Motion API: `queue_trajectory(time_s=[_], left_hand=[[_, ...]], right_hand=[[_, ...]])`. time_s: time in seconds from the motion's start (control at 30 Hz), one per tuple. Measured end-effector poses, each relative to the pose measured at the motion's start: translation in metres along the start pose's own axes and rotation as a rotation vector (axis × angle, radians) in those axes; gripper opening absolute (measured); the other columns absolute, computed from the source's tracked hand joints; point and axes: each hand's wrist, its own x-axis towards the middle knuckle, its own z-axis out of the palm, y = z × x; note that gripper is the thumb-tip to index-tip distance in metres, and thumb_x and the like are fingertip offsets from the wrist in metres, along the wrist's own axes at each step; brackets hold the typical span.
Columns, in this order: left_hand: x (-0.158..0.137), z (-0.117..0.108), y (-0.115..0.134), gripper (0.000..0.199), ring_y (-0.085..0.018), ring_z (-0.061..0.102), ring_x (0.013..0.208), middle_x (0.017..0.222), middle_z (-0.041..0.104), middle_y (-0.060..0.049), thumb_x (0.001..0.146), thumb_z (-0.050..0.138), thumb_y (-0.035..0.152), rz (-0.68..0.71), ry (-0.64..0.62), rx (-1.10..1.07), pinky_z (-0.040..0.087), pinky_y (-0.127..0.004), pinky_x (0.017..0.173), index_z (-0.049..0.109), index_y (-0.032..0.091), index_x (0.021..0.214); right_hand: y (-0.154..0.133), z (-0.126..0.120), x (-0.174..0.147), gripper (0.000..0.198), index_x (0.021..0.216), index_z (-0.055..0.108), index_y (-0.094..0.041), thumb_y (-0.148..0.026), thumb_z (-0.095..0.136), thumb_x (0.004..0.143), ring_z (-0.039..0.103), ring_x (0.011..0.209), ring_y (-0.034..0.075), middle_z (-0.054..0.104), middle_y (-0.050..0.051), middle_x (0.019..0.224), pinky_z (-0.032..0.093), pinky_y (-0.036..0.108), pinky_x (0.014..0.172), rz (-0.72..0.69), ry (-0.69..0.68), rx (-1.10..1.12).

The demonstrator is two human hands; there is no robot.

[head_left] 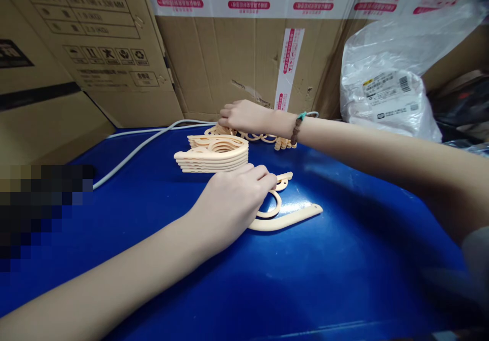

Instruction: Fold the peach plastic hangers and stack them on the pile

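Note:
My left hand (235,198) is closed over a beige plastic folding hanger (290,219) low over the blue surface. One arm, a ring and a smaller piece of the hanger show past my knuckles; my fingertips are hidden. Just beyond that hand stands a neat stack of folded beige hangers (214,160). Farther back, my right hand (244,116) reaches down with curled fingers into a row of small beige plastic parts (284,143). What its fingers pinch, if anything, is covered by the hand. A brown band with a teal piece circles my right wrist.
Cardboard boxes (229,50) wall off the back and left of the blue table (324,280). A white cable (133,160) runs along the left rear. At the back right rests a clear plastic bag (385,86) with a label.

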Motion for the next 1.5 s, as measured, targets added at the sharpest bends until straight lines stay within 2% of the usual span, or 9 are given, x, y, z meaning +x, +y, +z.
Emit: queue_trajectory(time_s=[0.37,0.57,0.73,0.87,0.97,1.03,1.13,1.33,1.5], left_hand=[[0.0,0.001,0.0,0.018,-0.02,0.062,0.081,0.092,0.066,0.0,0.096,0.047,0.012,0.001,0.011,-0.002,0.033,-0.03,0.056,0.064,0.019,0.092],[0.0,-0.001,0.0,0.018,-0.02,0.062,0.083,0.092,0.067,-0.001,0.096,0.048,0.012,0.009,-0.011,-0.015,0.036,-0.03,0.06,0.064,0.018,0.092],[0.001,-0.003,-0.003,0.02,-0.02,0.061,0.082,0.091,0.065,-0.002,0.098,0.044,0.012,0.006,-0.049,-0.051,0.041,-0.03,0.065,0.064,0.017,0.094],[0.005,-0.004,-0.007,0.019,-0.021,0.061,0.088,0.096,0.064,-0.004,0.096,0.046,0.009,0.021,-0.106,-0.036,0.044,-0.031,0.073,0.063,0.016,0.099],[0.009,-0.005,-0.007,0.018,-0.022,0.061,0.086,0.096,0.063,-0.004,0.093,0.049,0.006,0.022,-0.152,0.037,0.044,-0.032,0.071,0.062,0.015,0.099],[0.01,-0.006,-0.006,0.017,-0.022,0.06,0.083,0.094,0.062,-0.005,0.093,0.048,0.006,-0.005,-0.175,0.081,0.044,-0.032,0.068,0.062,0.015,0.098],[0.011,-0.008,-0.002,0.018,-0.023,0.06,0.083,0.092,0.062,-0.005,0.092,0.047,0.006,-0.03,-0.194,0.136,0.044,-0.031,0.067,0.062,0.015,0.097],[0.01,-0.013,0.0,0.022,-0.022,0.062,0.083,0.093,0.062,-0.005,0.09,0.047,0.003,-0.059,-0.209,0.109,0.045,-0.031,0.068,0.063,0.015,0.098],[0.007,-0.012,-0.001,0.024,-0.022,0.064,0.079,0.091,0.064,-0.005,0.088,0.047,0.003,-0.051,-0.195,0.136,0.045,-0.03,0.063,0.066,0.015,0.095]], right_hand=[[0.016,-0.004,-0.013,0.037,0.105,0.062,-0.012,-0.009,0.024,0.101,0.061,0.093,0.021,0.064,0.008,0.097,0.042,0.034,0.073,0.039,0.054,-0.029],[0.028,-0.028,-0.04,0.018,0.103,0.06,-0.017,-0.018,0.044,0.096,0.062,0.093,0.02,0.067,0.007,0.101,0.04,0.03,0.07,0.221,0.119,0.091],[0.026,-0.047,-0.096,0.018,0.103,0.058,-0.019,-0.019,0.044,0.093,0.061,0.08,0.019,0.068,0.007,0.102,0.034,0.029,0.061,0.452,0.153,0.19],[0.005,-0.054,-0.146,0.007,0.088,0.058,-0.021,-0.019,0.06,0.082,0.055,0.071,0.017,0.063,0.003,0.081,0.035,0.031,0.064,0.601,0.25,0.463],[-0.024,-0.06,-0.171,0.015,0.08,0.052,-0.022,-0.027,0.066,0.078,0.057,0.071,0.015,0.062,0.001,0.078,0.043,0.03,0.063,0.757,0.379,1.062],[-0.046,-0.064,-0.18,0.022,0.081,0.051,-0.022,-0.029,0.072,0.074,0.062,0.073,0.017,0.066,0.001,0.078,0.047,0.029,0.061,0.866,0.363,1.455],[-0.073,-0.066,-0.188,0.029,0.089,0.049,-0.024,-0.026,0.074,0.074,0.062,0.069,0.014,0.068,-0.001,0.078,0.05,0.026,0.058,1.009,0.374,1.752],[-0.085,-0.063,-0.194,0.005,0.084,0.065,-0.02,-0.022,0.067,0.08,0.057,0.066,0.011,0.063,0.0,0.076,0.049,0.022,0.055,0.997,0.251,1.899],[-0.085,-0.065,-0.195,0.018,0.096,0.074,-0.02,-0.022,0.062,0.083,0.064,0.074,0.016,0.069,0.005,0.085,0.053,0.028,0.062,0.929,0.313,1.779]])
